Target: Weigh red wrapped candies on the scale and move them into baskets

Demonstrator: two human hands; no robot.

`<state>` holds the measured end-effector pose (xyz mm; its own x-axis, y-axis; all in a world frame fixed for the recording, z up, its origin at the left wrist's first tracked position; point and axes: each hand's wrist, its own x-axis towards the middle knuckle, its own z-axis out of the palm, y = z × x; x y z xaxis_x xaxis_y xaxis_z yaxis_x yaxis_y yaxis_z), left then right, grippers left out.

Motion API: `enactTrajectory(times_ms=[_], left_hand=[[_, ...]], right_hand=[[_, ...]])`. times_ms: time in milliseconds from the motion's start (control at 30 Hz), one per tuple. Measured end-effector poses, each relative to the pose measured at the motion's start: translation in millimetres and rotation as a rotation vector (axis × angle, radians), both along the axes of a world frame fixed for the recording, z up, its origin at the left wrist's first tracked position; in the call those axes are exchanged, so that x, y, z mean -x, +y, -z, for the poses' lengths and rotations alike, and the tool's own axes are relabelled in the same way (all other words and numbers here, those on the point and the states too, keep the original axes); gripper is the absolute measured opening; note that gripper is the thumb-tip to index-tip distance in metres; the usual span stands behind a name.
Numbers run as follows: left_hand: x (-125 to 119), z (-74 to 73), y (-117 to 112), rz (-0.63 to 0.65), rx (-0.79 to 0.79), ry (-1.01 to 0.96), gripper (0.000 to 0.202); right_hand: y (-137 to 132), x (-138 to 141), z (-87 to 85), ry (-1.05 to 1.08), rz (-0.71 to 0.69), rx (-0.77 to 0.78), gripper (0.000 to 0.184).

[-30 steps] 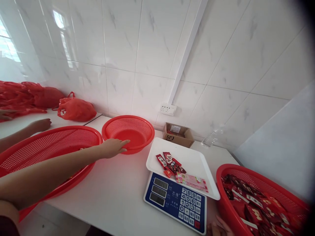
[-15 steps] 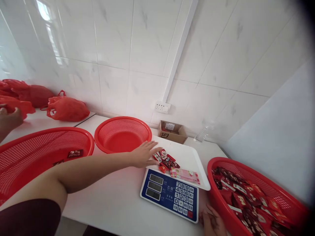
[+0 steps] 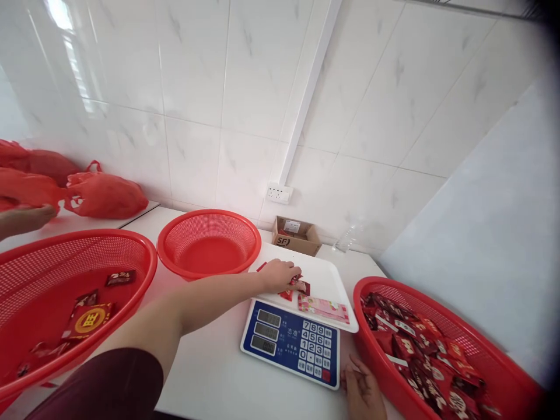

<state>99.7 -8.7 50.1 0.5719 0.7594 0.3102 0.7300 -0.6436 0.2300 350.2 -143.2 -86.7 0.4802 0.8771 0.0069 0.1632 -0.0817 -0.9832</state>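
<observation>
My left hand [image 3: 280, 276] reaches across the scale's white tray [image 3: 321, 273], its fingers closed around some of the small red candy packets [image 3: 286, 295]. The hand covers part of the packets. Beside them on the tray lies a flat pink patterned packet [image 3: 324, 307]. The blue scale [image 3: 291, 344] has a keypad and three small displays, whose figures I cannot read. My right hand [image 3: 364, 389] rests on the table between the scale's right corner and a red basket [image 3: 365, 287] full of red and dark wrapped candies [image 3: 420, 350]. Its fingers are loosely bent and apart, with nothing visible in them.
A round red basket [image 3: 210, 216] stands behind the scale. At the left, a large red basket [image 3: 149, 251] contains several packets [image 3: 87, 319]. Another person's hand [image 3: 28, 220] touches red plastic bags [image 3: 107, 195]. A cardboard box [image 3: 296, 235] and a clear plastic container [image 3: 346, 238] stand by the wall.
My left hand has moved onto the candy packets, and its spread fingers have closed on them. My right hand stays beside the scale. The view has shifted slightly, showing more of the left basket's packets.
</observation>
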Motion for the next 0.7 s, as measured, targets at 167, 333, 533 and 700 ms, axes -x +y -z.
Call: enactTrajectory(times_ms=[167, 333, 533, 700], left_hand=[[11, -13.1, 6, -0.160, -0.043, -0.217, 0.040], [37, -34.7, 9, -0.328, -0.062, -0.368, 0.044], [106, -58.0, 5, -0.493, -0.033, -0.297, 0.050], [146, -51.8, -2, -0.459, 0.076, -0.073, 0.056]], right_hand=[[-2, 2, -3.5, -0.020, 0.012, -0.018, 0.060], [-4, 4, -7.2, -0.014, 0.024, -0.010, 0.062], [-3, 4, -6.9, 0.003, 0.008, -0.017, 0.060], [-3, 2, -5.1, -0.035, 0.018, -0.039, 0.057]])
